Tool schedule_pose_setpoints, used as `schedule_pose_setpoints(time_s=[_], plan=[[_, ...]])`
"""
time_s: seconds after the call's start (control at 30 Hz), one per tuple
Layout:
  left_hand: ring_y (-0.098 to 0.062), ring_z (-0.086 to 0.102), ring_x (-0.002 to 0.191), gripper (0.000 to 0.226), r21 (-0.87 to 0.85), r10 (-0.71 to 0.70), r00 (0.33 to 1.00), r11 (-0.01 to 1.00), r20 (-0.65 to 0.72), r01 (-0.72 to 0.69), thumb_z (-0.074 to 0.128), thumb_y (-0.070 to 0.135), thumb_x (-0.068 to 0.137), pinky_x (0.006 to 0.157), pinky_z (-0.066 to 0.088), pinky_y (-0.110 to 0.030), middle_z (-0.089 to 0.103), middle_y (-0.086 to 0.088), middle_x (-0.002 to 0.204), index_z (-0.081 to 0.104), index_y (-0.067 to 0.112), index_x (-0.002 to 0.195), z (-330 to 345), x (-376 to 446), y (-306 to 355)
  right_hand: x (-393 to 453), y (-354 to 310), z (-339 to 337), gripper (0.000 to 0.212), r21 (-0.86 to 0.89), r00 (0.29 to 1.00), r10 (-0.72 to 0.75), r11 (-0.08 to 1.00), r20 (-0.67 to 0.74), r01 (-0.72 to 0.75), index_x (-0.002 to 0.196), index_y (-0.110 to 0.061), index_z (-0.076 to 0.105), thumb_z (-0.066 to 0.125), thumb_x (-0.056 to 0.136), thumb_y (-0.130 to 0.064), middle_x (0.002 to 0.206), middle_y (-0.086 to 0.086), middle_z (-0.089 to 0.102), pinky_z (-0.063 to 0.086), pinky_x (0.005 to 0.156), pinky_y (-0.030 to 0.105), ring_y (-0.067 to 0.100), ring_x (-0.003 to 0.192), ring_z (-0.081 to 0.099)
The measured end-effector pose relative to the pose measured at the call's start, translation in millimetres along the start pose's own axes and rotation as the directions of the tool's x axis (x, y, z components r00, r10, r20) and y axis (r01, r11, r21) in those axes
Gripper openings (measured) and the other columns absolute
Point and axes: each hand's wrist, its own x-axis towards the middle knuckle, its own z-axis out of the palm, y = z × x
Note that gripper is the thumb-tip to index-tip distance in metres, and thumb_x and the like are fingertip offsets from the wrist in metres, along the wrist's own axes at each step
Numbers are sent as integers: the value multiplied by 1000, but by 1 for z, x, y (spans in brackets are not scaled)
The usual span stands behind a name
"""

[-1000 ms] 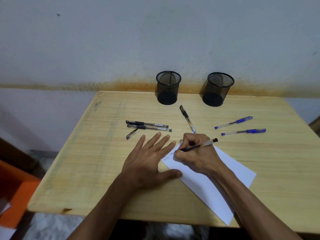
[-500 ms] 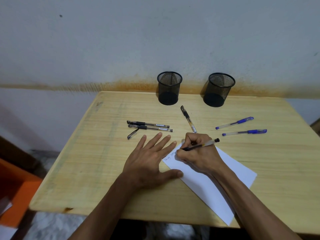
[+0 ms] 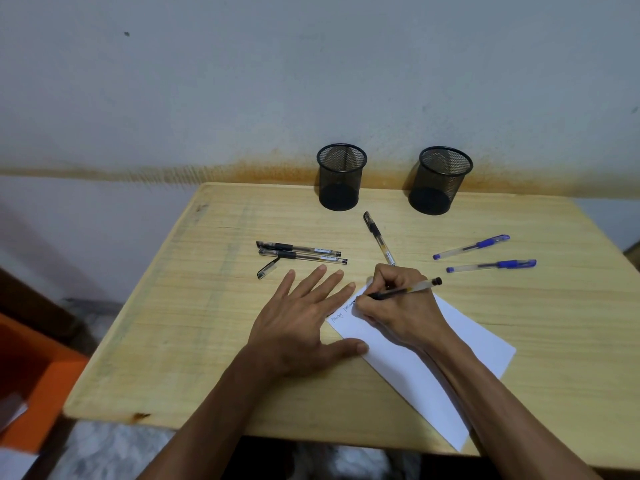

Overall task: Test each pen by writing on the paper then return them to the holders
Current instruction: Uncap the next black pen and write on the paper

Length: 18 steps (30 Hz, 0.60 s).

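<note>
White paper [image 3: 460, 344] is lying on the table [image 3: 173, 323]. Head view: I'm seeing the right hand [image 3: 398, 306] pinching a black pen [image 3: 403, 290], tip on paper; left hand [image 3: 304, 323] is pressing flat, fingers spread, beside the paper's edge.

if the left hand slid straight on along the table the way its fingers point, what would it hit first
Probably the lone black pen lying aslant below the holders. The left hand lies flat, fingers aimed up and to the right, past the ends of the two paired black pens. Beyond that pen stands the right mesh holder. The exact line is uncertain.
</note>
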Motion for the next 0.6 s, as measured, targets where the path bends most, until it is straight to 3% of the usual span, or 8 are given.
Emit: schedule_pose_setpoints(time_s=[0.17, 0.23, 0.37, 0.5, 0.6], plan=[[0, -16, 149, 98, 2, 4, 1000, 1000, -12, -4, 19, 94, 74, 123, -4, -45, -3, 21, 164, 10, 41, 156, 1, 0, 0, 2, -1, -2, 28, -24, 999, -13, 1000, 37, 14, 54, -10, 51, 75, 61, 3, 49, 12, 56, 41, 48, 34, 21, 47, 49], [0, -16, 149, 98, 0, 3, 1000, 1000, -11, -3, 19, 94, 74, 123, -4, -45, -3, 21, 164, 9, 41, 156, 0, 0, 0, 3, -2, -3, 23, 63, 998, 3, 998, 58, -7, 59, -2, 54, 73, 64, 10, 52, 21, 58, 45, 50, 38, 26, 47, 52], [0, -16, 149, 99, 2, -3, 1000, 1000, -14, 3, 19, 95, 73, 124, -4, -45, -4, 22, 164, 8, 42, 156, 1, 0, 0, 4, -2, -3, 32, 306, 998, 31, 951, 58, -47, 57, -5, 50, 63, 68, 22, 51, 23, 52, 40, 55, 41, 26, 47, 48], [1, -15, 149, 99, -10, 6, 1000, 1000, -26, -6, 21, 94, 74, 124, -4, -44, -2, 22, 164, 9, 41, 156, 1, 0, 0, 4, -5, -5, 32, 377, 995, 81, 922, 49, -94, 63, -2, 53, 60, 75, 27, 54, 25, 53, 43, 59, 43, 27, 48, 49], [1, -6, 151, 101, -48, 14, 997, 999, -70, -17, 28, 94, 73, 124, 0, -43, 9, 20, 164, 18, 38, 156, -1, -2, 1, 2, -11, -8, 28, 414, 994, 108, 903, 30, -111, 67, 1, 54, 62, 81, 25, 53, 22, 54, 48, 64, 45, 26, 46, 50]])
